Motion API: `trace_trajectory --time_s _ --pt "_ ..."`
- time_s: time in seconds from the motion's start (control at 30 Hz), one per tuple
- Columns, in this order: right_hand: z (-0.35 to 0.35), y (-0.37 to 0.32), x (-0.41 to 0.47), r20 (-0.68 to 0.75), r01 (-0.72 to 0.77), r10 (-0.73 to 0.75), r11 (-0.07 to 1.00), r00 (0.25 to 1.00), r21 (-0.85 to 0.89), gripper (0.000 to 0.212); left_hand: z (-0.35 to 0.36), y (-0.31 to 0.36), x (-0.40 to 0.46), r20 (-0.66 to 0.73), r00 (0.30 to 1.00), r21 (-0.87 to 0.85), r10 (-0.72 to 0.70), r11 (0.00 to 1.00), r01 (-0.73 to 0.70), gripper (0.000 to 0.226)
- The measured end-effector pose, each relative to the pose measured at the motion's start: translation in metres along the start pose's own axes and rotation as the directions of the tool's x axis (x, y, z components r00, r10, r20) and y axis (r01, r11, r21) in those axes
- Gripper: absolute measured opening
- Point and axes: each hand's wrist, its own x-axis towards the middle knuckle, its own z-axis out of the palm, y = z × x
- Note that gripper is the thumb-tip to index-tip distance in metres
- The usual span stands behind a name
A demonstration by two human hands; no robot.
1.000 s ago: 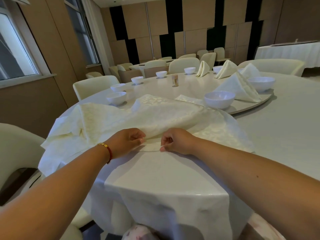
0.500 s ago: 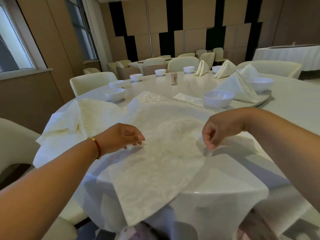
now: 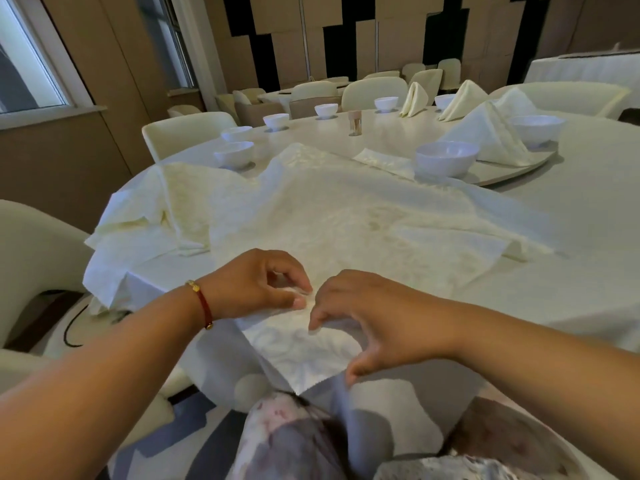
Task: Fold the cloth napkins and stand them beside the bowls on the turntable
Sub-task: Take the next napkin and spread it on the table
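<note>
A cream patterned napkin [image 3: 346, 220] lies spread flat on the round table, one corner hanging over the near edge. My left hand [image 3: 256, 284] pinches the cloth near that corner with thumb and fingers. My right hand [image 3: 363, 317] is beside it, fingertips curled down onto the same cloth; the two hands almost touch. On the turntable [image 3: 519, 168] white bowls [image 3: 446, 158] stand in a ring, and folded napkins [image 3: 488, 136] stand beside the bowls on the far right.
A heap of loose napkins [image 3: 152, 216] lies at the table's left edge. A small toothpick holder [image 3: 355, 122] stands mid-turntable. Cream chairs [image 3: 187, 131] ring the table, one close on my left. Another covered table [image 3: 585, 65] stands far right.
The napkin was pulled open from a fold and now lies flat with its corner over the edge. My hands spread apart, then came back together at the near corner.
</note>
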Motion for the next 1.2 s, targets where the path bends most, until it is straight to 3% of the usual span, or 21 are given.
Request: trace_trajectory --time_s 0.1,0.23,0.43,0.6,0.7,0.87,0.97,1.07,1.2 --pt "0.006 0.003 0.002 -0.057 -0.023 0.021 0.999 0.998 -0.037 0.05 0.001 -0.007 -0.011 0.023 0.998 -0.035 0.067 0.997 -0.066 0.047" --pt "0.004 0.002 0.003 -0.135 -0.113 0.114 0.993 0.984 0.014 0.031 0.003 -0.005 -0.021 0.089 0.987 0.065 0.13 0.989 -0.136 0.044" --pt "0.0 -0.005 0.004 -0.056 -0.193 0.2 0.975 0.978 0.11 0.021 0.008 -0.003 -0.026 -0.032 0.988 0.188 0.153 0.972 -0.145 0.027" --pt "-0.018 0.002 0.001 -0.042 -0.352 0.387 0.875 0.921 0.331 0.018 0.006 0.006 -0.024 -0.029 0.991 0.113 0.132 0.985 -0.128 0.033" --pt "-0.025 0.008 -0.001 -0.057 -0.37 0.435 0.821 0.899 0.435 0.018 0.01 0.009 -0.016 -0.039 0.993 0.125 0.109 0.987 -0.103 0.022" --pt "-0.02 0.014 -0.007 -0.139 -0.316 0.433 0.808 0.89 0.497 0.02 0.014 0.009 -0.002 -0.069 0.998 0.019 -0.004 1.0 0.006 0.008" --pt "-0.02 0.013 -0.013 -0.215 -0.194 0.273 0.924 0.938 0.329 0.04 0.012 0.009 0.001 -0.049 0.998 -0.04 -0.047 0.998 0.045 0.007" --pt "-0.016 0.011 -0.015 -0.198 -0.061 0.092 0.985 0.976 0.16 0.055 0.011 0.009 0.004 -0.034 0.997 -0.049 -0.069 0.997 0.067 0.006" --pt "-0.012 0.016 -0.012 -0.226 -0.05 0.092 0.981 0.97 0.185 0.034 0.01 0.01 0.005 -0.012 0.997 -0.057 -0.082 0.995 0.081 0.007"
